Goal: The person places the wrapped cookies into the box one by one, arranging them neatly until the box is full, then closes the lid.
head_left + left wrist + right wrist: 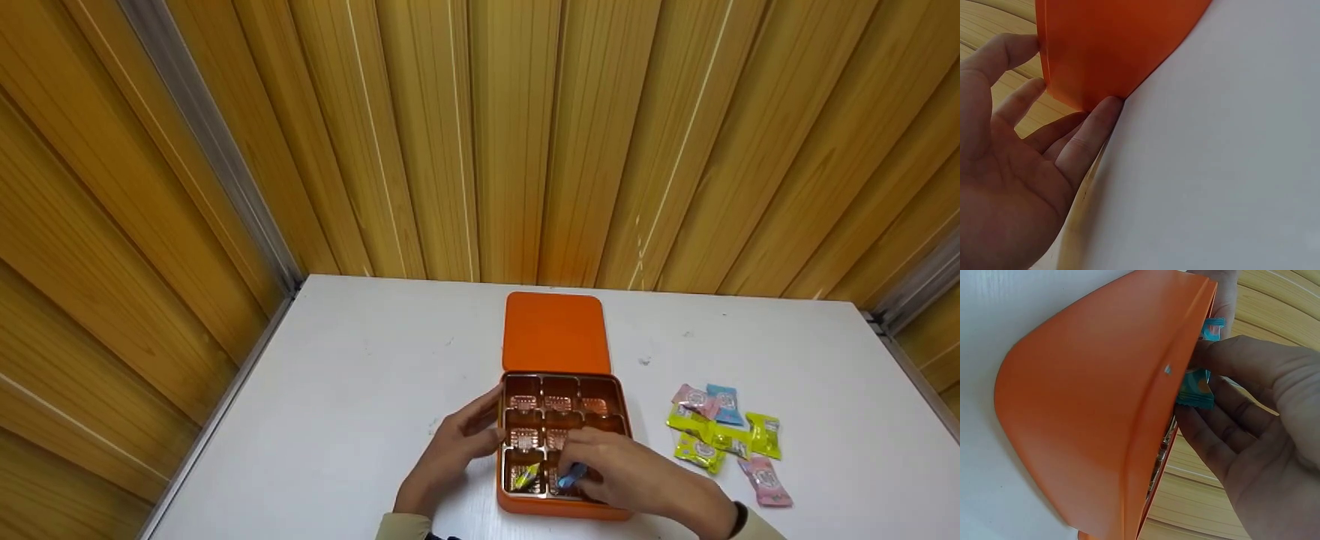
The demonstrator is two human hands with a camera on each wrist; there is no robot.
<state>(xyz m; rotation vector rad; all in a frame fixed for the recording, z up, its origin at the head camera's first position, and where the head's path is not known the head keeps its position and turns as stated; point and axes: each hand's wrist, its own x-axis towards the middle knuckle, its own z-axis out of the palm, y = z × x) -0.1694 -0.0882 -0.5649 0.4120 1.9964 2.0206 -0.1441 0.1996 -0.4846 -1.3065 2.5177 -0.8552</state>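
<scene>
An orange tin box (562,510) with a divided inner tray stands near the table's front. My right hand (634,472) reaches over the front row and pinches a blue wrapped candy (572,476) at the front middle compartment. In the right wrist view, thumb and fingers hold this blue candy (1196,391) just past the tin's rim. A yellow-green wrapped candy (526,475) lies in the front left compartment. My left hand (456,448) rests its fingertips against the tin's left side; the left wrist view shows the fingers (1092,135) fairly straight on the orange wall.
The tin's orange lid (555,334) lies open behind it. To the right, a loose pile of yellow-green candies (731,441), pink candies (765,481) and a blue candy (725,403) lies on the white table (337,420). Wood-patterned panels (510,150) stand behind and at the sides.
</scene>
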